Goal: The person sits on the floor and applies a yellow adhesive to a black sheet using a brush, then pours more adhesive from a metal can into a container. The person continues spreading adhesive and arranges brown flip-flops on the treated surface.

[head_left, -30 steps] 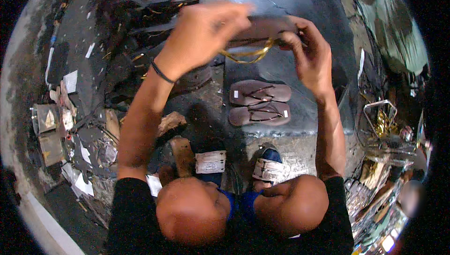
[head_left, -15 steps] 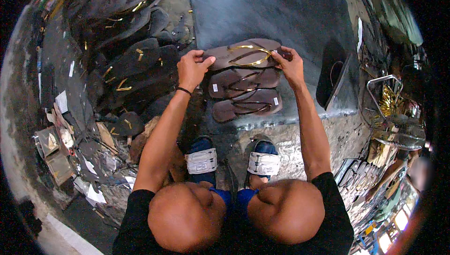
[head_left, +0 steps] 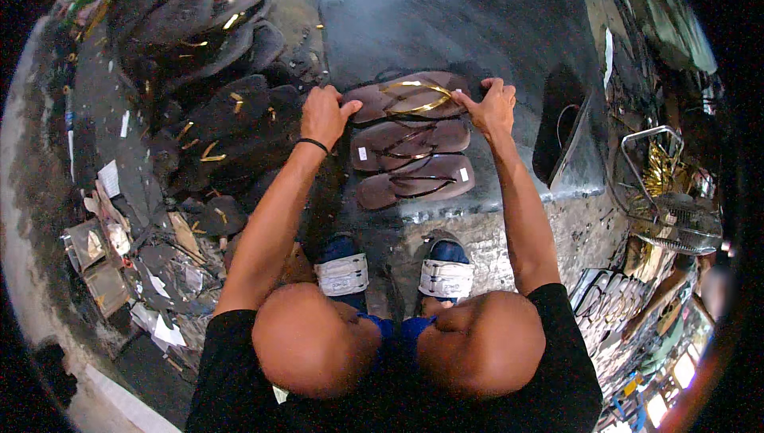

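Observation:
A brown flip-flop (head_left: 366, 103) with a shiny gold strap lies crosswise on the dark mat, farthest of a short row. Toward me sit two brown flip-flops with dark straps: the middle flip-flop (head_left: 454, 132) and the nearest flip-flop (head_left: 377, 192), each bearing a small white sticker. My left hand (head_left: 324, 120) is at the gold-strapped one's left end, its thumb on or just by the edge and the fingers apart from it. At the opposite end my right hand (head_left: 493, 112) is spread, thumb tip beside the strap's toe post.
The dark mat (head_left: 446, 19) stretches away ahead. On its right stands a tilted dark sole (head_left: 567, 142). Piled dark flip-flops (head_left: 231, 115) fill the left. A wire-caged fan (head_left: 676, 226) is at the right, and paper scraps (head_left: 163, 329) litter the lower left.
The gold-strapped flip-flop has come down slightly toward the row and lies flatter. My fingers have loosened from its ends, with the right hand's thumb and fingers wider apart.

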Motion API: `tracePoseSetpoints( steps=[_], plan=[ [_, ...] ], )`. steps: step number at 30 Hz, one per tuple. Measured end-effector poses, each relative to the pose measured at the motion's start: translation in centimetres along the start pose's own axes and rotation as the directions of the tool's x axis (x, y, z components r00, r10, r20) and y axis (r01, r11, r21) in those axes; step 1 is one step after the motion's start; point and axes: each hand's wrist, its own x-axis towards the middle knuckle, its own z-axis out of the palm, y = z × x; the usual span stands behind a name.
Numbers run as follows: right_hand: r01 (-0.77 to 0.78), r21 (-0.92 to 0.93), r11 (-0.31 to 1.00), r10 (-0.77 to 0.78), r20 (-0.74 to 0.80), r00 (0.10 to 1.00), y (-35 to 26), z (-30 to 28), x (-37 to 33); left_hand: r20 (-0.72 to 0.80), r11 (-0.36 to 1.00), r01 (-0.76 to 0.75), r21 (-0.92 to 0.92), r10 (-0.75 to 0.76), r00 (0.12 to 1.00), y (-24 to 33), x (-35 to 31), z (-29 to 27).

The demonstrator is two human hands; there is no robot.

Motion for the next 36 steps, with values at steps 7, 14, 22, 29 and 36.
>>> tracePoseSetpoints(
  steps=[7,14,22,29,36],
  plan=[
    [0.455,0.314,0.833,-0.393,-0.242,0.887,-2.6,-0.8,-8.5,0.114,0.889,0.341,-0.305,-0.322,0.94,0.8,-5.2,1.1],
    [0.82,0.048,0.57,-0.821,0.036,0.569,-4.9,-2.4,-22.1,0.173,0.486,0.156,-0.86,-0.01,0.985,2.4,-3.9,-0.2],
    [0.608,0.321,0.726,-0.566,-0.223,0.794,-7.2,-13.6,-14.6,-0.395,0.832,-0.536,-0.143,0.448,0.802,-2.3,-1.1,1.1],
    [0.53,0.346,0.774,-0.351,-0.462,0.815,-5.4,-17.5,-10.0,-0.151,0.902,-0.422,0.095,0.432,0.889,0.7,-3.9,6.7],
    [0.518,0.387,0.763,-0.4,-0.347,0.848,-6.3,-16.7,-11.8,0.289,0.917,-0.395,-0.048,0.392,0.874,-1.9,-12.2,-2.5]
  ],
)
